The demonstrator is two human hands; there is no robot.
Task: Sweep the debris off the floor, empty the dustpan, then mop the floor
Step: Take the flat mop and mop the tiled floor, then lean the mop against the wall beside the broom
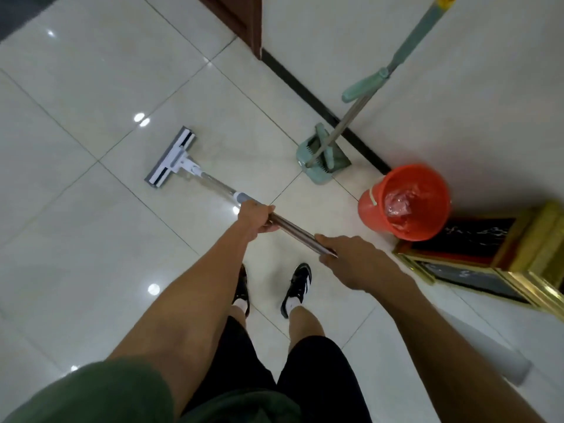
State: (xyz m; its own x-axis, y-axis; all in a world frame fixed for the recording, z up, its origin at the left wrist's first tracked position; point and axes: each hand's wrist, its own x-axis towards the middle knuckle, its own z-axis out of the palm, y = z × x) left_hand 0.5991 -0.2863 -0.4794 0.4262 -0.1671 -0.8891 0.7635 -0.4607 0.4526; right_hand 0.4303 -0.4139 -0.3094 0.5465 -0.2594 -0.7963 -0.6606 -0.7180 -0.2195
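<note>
Two hands are gripping the mop pole: the left hand [256,216] is curling round it just behind the grey collar, near the centre of the frame, and the right hand [345,254] is closing round the pole's upper end, lower and to the right. I am reading the mop [195,174] as a light, rigid tool; its metal pole looks smooth and may be slippery under a damp palm, so I judge this spread grip, one hand low and one at the end, to be the sound place to hold it. Its flat head [170,157] is lying on the glossy tiled floor [76,209] left of centre, and that shine suggests slick footing once wet. At upper right, the green broom [370,83] and dustpan [322,157] are standing together against the wall, apart from the mop. Just right of them an orange bucket [372,206] is holding a crumpled clear bag. I am finding no brand, label or legible writing anywhere in view.
</note>
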